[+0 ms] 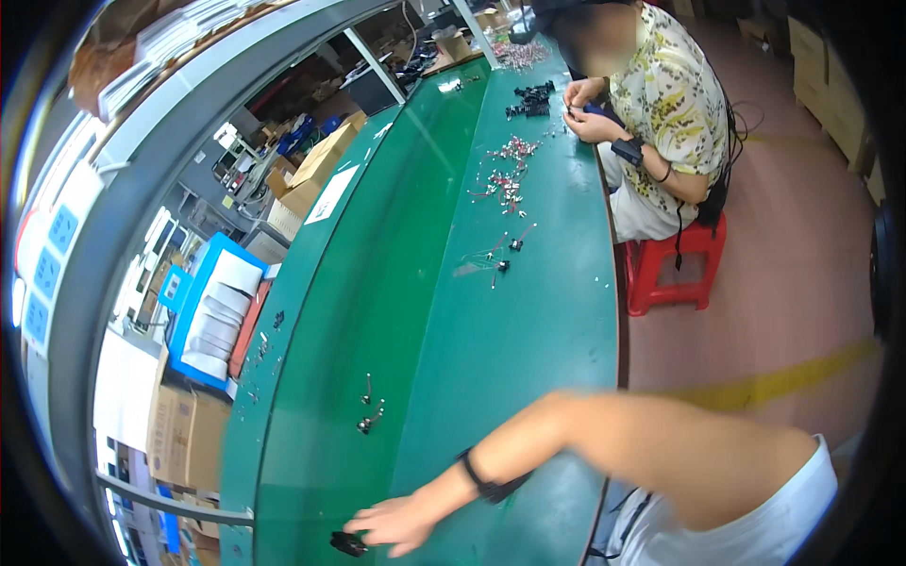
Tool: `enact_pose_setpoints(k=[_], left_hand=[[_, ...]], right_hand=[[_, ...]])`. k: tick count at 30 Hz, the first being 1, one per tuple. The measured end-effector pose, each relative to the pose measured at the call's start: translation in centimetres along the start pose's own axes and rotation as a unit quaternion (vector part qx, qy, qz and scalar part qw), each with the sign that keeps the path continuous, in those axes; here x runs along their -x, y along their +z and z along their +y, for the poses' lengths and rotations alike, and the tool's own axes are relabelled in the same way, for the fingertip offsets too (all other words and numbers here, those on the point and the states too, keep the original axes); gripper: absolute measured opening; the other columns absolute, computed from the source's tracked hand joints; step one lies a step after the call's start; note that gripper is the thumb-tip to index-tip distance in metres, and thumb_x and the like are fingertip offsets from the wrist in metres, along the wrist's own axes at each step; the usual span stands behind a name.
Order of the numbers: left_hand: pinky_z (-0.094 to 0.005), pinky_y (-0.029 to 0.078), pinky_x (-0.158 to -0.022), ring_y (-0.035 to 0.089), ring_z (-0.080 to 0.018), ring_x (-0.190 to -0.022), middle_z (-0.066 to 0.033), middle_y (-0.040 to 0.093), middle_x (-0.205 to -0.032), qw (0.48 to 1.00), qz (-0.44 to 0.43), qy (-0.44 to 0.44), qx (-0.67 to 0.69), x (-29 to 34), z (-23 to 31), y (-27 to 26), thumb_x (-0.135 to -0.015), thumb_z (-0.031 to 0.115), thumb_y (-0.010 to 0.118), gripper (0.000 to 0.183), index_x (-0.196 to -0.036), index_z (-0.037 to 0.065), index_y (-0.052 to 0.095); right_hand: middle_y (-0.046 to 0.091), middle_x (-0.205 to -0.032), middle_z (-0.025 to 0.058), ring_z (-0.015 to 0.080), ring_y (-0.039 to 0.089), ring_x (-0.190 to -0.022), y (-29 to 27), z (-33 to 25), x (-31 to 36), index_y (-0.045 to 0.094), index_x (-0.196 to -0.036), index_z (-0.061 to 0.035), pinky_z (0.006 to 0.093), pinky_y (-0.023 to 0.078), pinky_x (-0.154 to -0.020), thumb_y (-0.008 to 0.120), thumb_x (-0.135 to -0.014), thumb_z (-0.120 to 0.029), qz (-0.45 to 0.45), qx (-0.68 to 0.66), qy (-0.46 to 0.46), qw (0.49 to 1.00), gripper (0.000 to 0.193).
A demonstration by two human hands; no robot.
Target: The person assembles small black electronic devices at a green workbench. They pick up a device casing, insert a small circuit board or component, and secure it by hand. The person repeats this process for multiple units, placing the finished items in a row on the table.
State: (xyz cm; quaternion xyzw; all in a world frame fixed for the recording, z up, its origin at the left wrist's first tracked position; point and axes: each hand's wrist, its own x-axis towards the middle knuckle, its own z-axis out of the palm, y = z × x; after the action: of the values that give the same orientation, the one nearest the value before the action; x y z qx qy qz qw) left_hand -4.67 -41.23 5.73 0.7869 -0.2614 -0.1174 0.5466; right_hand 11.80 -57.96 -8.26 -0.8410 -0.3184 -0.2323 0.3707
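Note:
My right hand (396, 524) reaches across the green bench at the lower edge, a black band around its wrist. Its fingers are stretched out and apart, with the tips at a small black part (347, 543); whether they touch it I cannot tell. Farther along lie two small black parts with thin red wires, one of them a wired piece (370, 424). My left hand is out of view.
A co-worker (661, 113) on a red stool (675, 264) handles a small piece at the bench's right side. Wired parts (510, 179) and black parts (531, 100) lie in front. A blue bin (222, 307) and a cardboard box (189, 429) stand left of the bench (528, 330).

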Motion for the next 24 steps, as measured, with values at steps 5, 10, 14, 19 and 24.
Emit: enact_pose_setpoints(k=[5,10,14,19,24], left_hand=[[-0.0291,0.046,-0.075,0.057,-0.0146,-0.077,-0.0065,0.062,-0.082,0.988,-0.085,-0.009,-0.126,-0.1,-2.6,3.0,-0.107,0.025,0.046,0.036,-0.086,0.002,0.065],[-0.0289,0.045,-0.074,0.057,-0.0142,-0.077,-0.0058,0.062,-0.081,0.987,-0.152,-0.033,-0.043,-2.3,-3.9,6.1,-0.107,0.025,0.046,0.035,-0.087,0.002,0.065],[-0.0286,0.045,-0.074,0.056,-0.0138,-0.077,-0.0052,0.062,-0.081,0.977,-0.203,-0.070,0.021,-3.4,-4.4,8.0,-0.106,0.025,0.047,0.035,-0.087,0.002,0.065],[-0.0283,0.044,-0.074,0.056,-0.0134,-0.077,-0.0046,0.061,-0.081,0.960,-0.240,-0.111,0.094,-3.3,-5.4,8.5,-0.106,0.026,0.047,0.035,-0.087,0.002,0.065],[-0.0280,0.044,-0.074,0.056,-0.0130,-0.077,-0.0039,0.061,-0.080,0.926,-0.283,-0.171,0.182,-3.0,-6.9,9.4,-0.106,0.026,0.048,0.034,-0.088,0.003,0.065]], right_hand=[[0.057,-0.121,0.0159,0.0324,0.064,-0.099,-9.3,-2.5,10.7,0.061,-0.101,-0.0025,0.0433,0.054,-0.083,0.071,-0.088,-0.021,-0.027,-0.109,0.115,0.987,0.024],[0.060,-0.137,0.0174,0.0283,0.063,-0.119,-20.1,-10.0,8.3,0.062,-0.126,-0.0022,0.0405,0.049,-0.101,0.037,-0.107,-0.049,0.134,-0.562,0.231,0.783,0.056],[0.061,-0.132,0.0158,0.0273,0.061,-0.116,-25.9,-16.9,4.4,0.060,-0.125,0.0014,0.0395,0.051,-0.097,0.036,-0.108,-0.043,0.144,-0.838,-0.042,0.525,0.053],[0.058,-0.135,0.0162,0.0256,0.055,-0.123,-25.1,-20.5,4.8,0.053,-0.134,0.0063,0.0359,0.042,-0.107,0.039,-0.108,-0.035,0.088,-0.760,0.020,0.644,0.050],[0.058,-0.134,0.0197,0.0263,0.053,-0.125,-24.0,-19.6,4.3,0.051,-0.134,0.0077,0.0355,0.037,-0.109,0.040,-0.107,-0.027,0.108,-0.611,-0.024,0.784,0.045]])
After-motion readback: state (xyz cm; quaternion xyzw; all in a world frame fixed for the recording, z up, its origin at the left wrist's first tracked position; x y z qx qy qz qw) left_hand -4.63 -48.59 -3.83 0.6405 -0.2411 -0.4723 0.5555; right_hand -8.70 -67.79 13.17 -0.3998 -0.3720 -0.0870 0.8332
